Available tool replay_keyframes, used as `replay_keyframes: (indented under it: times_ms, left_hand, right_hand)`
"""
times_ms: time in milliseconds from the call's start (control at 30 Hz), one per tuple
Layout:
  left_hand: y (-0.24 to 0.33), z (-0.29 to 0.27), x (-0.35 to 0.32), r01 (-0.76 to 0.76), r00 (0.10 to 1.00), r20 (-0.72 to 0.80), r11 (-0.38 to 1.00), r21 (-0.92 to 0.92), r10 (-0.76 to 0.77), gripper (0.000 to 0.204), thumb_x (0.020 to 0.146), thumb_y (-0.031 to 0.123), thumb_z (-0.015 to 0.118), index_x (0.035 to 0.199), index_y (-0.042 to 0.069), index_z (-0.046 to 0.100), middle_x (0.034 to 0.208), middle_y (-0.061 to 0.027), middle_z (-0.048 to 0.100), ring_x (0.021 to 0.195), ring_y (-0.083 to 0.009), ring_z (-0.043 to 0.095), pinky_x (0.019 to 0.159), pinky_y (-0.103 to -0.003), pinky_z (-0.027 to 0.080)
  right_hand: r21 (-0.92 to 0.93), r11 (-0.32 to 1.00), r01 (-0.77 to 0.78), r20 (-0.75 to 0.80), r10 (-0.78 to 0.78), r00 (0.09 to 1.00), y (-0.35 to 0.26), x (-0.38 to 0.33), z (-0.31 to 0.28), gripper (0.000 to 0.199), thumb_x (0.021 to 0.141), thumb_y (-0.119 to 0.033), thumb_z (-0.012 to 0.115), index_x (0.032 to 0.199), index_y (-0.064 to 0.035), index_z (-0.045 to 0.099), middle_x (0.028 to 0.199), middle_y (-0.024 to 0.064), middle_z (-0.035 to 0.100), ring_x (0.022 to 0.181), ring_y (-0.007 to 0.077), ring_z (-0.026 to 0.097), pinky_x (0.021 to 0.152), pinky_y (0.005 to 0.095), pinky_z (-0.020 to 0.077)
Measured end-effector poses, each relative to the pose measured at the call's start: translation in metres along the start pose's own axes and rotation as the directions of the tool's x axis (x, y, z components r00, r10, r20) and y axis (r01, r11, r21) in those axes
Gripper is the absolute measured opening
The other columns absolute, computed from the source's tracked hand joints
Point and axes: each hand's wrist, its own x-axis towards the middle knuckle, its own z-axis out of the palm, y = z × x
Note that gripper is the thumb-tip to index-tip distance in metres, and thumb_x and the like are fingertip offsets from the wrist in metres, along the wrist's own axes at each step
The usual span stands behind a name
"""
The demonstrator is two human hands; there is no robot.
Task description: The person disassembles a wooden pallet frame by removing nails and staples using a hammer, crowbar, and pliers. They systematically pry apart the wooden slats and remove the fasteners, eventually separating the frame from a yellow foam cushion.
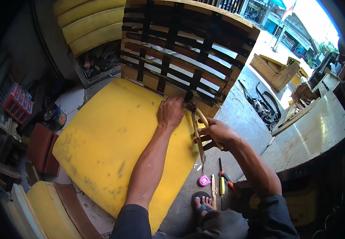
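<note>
- We press our left hand (170, 112) flat, fingers curled down on the foam (112, 147) at the frame (180, 51) edge.
- Our right hand (214, 133) grips the pincers (198, 127), fingers closed around both handles.
- We judge it best to keep the head square to the wood and lever gently.
- The foam is yellow, thick and smudged, lying against the frame's slatted, strapped base.

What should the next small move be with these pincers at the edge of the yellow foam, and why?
Probably squeeze the pincers shut and lever back. Their head sits at the wooden frame beside the yellow foam cushion, the right hand grips both handles, and the left hand presses the foam beside it, steadying the spot.
</note>
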Motion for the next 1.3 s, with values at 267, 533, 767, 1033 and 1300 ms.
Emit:
replay_keyframes:
  times_ms: [267, 533, 767, 1033, 1300]
  left_hand:
    - [-0.011, -0.005, -0.003, 0.129, 0.992, 0.016, 0.986, -0.107, -0.128, 0.016, 0.088, 0.025, 0.068, 0.093, 0.012, 0.074, 0.098, -0.0117, 0.071, 0.096, -0.0361, 0.066, 0.085, -0.049, 0.051]
    - [-0.011, -0.01, 0.0, 0.223, 0.971, 0.12, 0.965, -0.136, -0.207, 0.02, 0.084, 0.027, 0.072, 0.096, 0.012, 0.077, 0.102, -0.0112, 0.073, 0.099, -0.0345, 0.067, 0.089, -0.047, 0.051]
    - [-0.03, -0.023, 0.001, 0.359, 0.923, 0.278, 0.854, -0.375, -0.266, 0.027, 0.083, 0.029, 0.076, 0.097, 0.006, 0.077, 0.101, -0.0151, 0.072, 0.094, -0.0353, 0.068, 0.086, -0.042, 0.053]
    - [-0.029, -0.016, 0.0, 0.324, 0.945, 0.213, 0.814, -0.483, -0.249, 0.028, 0.084, 0.027, 0.076, 0.099, 0.004, 0.076, 0.099, -0.0173, 0.073, 0.092, -0.0335, 0.07, 0.082, -0.04, 0.053]
    - [-0.034, -0.017, 0.003, 0.387, 0.917, 0.171, 0.7, -0.6, -0.36, 0.028, 0.089, 0.027, 0.074, 0.097, 0.0, 0.074, 0.081, -0.012, 0.073, 0.071, -0.0151, 0.065, 0.067, -0.03, 0.05]
  right_hand:
    - [-0.963, 0.127, -0.236, -0.238, 0.0, 0.971, -0.064, 0.006, 0.035, 0.06, 0.091, -0.006, 0.046, 0.148, 0.005, 0.028, 0.112, 0.029, 0.067, 0.1, 0.0422, 0.07, 0.077, 0.0483, 0.0582]
    - [-0.935, -0.085, -0.344, -0.345, 0.003, 0.938, -0.074, 0.04, 0.072, 0.061, 0.084, -0.005, 0.059, 0.139, 0.0112, 0.038, 0.113, 0.0312, 0.066, 0.106, 0.0411, 0.068, 0.085, 0.0461, 0.0566]
    - [-0.934, 0.198, -0.297, -0.341, -0.25, 0.906, -0.032, 0.03, 0.049, 0.031, 0.097, -0.02, 0.049, 0.102, 0.0077, 0.061, 0.098, 0.029, 0.07, 0.092, 0.042, 0.071, 0.073, 0.0465, 0.0575]
    - [-0.994, 0.049, -0.101, -0.109, -0.644, 0.758, 0.069, 0.05, -0.064, 0.024, 0.095, -0.021, 0.056, 0.101, 0.0018, 0.051, 0.089, 0.0275, 0.065, 0.071, 0.0462, 0.066, 0.062, 0.0558, 0.0529]
    - [-0.844, 0.515, 0.149, -0.15, -0.494, 0.856, 0.069, 0.014, -0.032, 0.026, 0.096, -0.022, 0.06, 0.106, 0.0018, 0.055, 0.088, 0.0277, 0.066, 0.081, 0.0474, 0.066, 0.073, 0.053, 0.0509]
